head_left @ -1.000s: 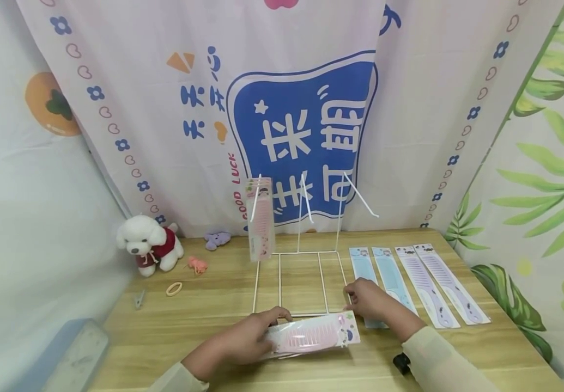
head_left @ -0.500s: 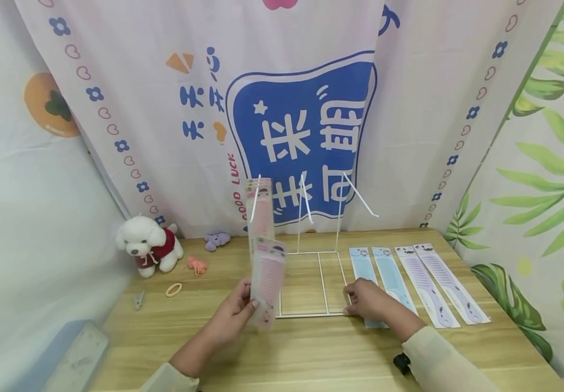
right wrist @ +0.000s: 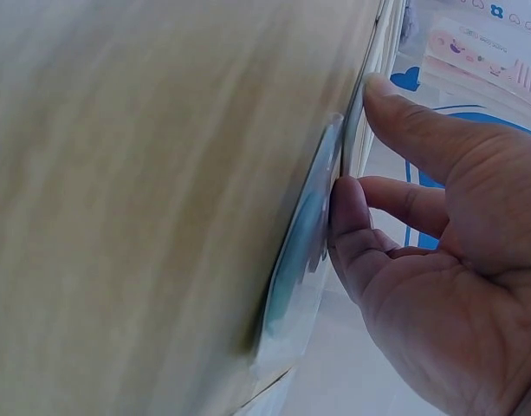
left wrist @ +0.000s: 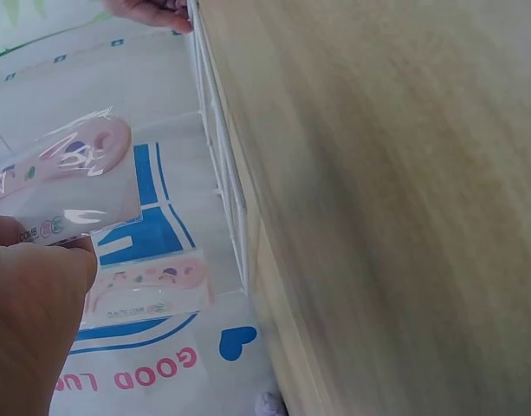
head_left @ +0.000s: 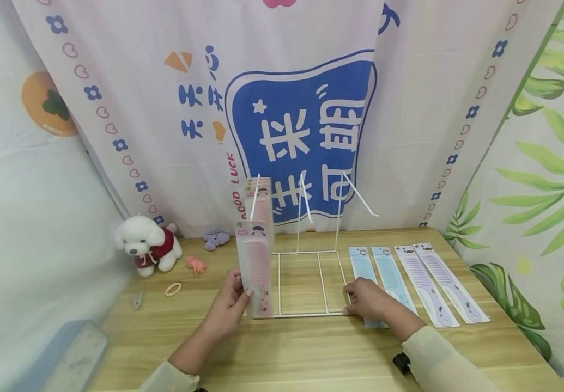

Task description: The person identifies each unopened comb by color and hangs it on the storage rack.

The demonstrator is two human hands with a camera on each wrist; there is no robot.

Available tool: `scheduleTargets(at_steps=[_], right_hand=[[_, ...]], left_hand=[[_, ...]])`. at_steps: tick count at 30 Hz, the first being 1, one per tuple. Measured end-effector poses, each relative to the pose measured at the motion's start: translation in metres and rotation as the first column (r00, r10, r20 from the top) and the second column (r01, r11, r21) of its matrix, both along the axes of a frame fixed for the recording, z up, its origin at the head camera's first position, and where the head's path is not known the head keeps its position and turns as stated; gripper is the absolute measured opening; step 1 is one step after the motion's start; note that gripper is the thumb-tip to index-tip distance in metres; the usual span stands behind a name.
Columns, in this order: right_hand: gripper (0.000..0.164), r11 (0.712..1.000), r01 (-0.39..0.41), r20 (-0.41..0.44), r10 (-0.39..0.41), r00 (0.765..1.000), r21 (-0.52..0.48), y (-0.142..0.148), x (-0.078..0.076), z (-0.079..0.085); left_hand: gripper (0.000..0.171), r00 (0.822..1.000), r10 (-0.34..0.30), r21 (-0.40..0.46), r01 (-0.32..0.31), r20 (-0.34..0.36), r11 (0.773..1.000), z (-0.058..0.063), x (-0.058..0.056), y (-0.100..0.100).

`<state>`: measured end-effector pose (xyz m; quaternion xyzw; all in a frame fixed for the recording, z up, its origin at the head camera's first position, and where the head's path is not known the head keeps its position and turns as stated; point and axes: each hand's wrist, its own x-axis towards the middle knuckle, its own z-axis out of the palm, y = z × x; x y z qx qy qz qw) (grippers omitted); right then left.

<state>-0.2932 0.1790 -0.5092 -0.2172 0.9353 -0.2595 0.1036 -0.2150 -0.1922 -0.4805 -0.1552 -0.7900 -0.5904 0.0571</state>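
Observation:
My left hand [head_left: 226, 306] pinches the lower left edge of a pink plastic comb [head_left: 254, 267] in a clear packet, with thumb in front. The packet stands upright, its top overlapping the left hook [head_left: 255, 200] of a white wire display rack [head_left: 301, 315] in the head view. Behind it, several pink packaged combs [head_left: 265, 190] hang from that hook. In the left wrist view, the held comb's handle [left wrist: 100, 143] shows near the fingers. My right hand [head_left: 369, 299] grips the front right corner of the rack's base, with thumb and fingers around the wire [right wrist: 359, 121].
Blue packaged combs [head_left: 392, 272] and purple packaged combs [head_left: 429, 288] lie in a row right of the rack. At the left are a white plush dog [head_left: 139, 239], a purple toy [head_left: 217, 240], an orange item [head_left: 196, 265], a ring [head_left: 173, 289] and a clip [head_left: 138, 300].
My left hand has raised the pink comb from lying sideways over the rack's front to upright, then moved it left before the left hook. My right hand has stayed on the rack.

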Motion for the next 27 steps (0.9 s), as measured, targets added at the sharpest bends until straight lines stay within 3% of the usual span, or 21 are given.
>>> scheduleTargets(at_steps=[10, 15, 21, 27], right_hand=[[0.035, 1.0, -0.019, -0.017, 0.019, 1.0, 0.004, 0.001, -0.001, 0.0], [0.03, 1.0, -0.006, -0.008, 0.006, 1.0, 0.003, 0.0, 0.0, -0.001], [0.039, 1.0, -0.019, -0.021, 0.019, 1.0, 0.017, 0.001, -0.001, -0.002], [0.038, 1.0, -0.019, -0.015, 0.019, 1.0, 0.009, 0.0, -0.003, -0.003]], left_hand=[[0.041, 1.0, -0.007, 0.003, 0.007, 0.01, 1.0, 0.003, -0.003, -0.001], [0.039, 1.0, -0.006, -0.005, 0.006, 0.029, 1.0, 0.004, -0.003, -0.001], [0.041, 0.997, 0.046, -0.03, -0.044, 0.064, 0.999, 0.006, -0.008, 0.001], [0.042, 0.989, 0.122, -0.036, -0.119, 0.083, 0.992, 0.012, -0.022, 0.007]])
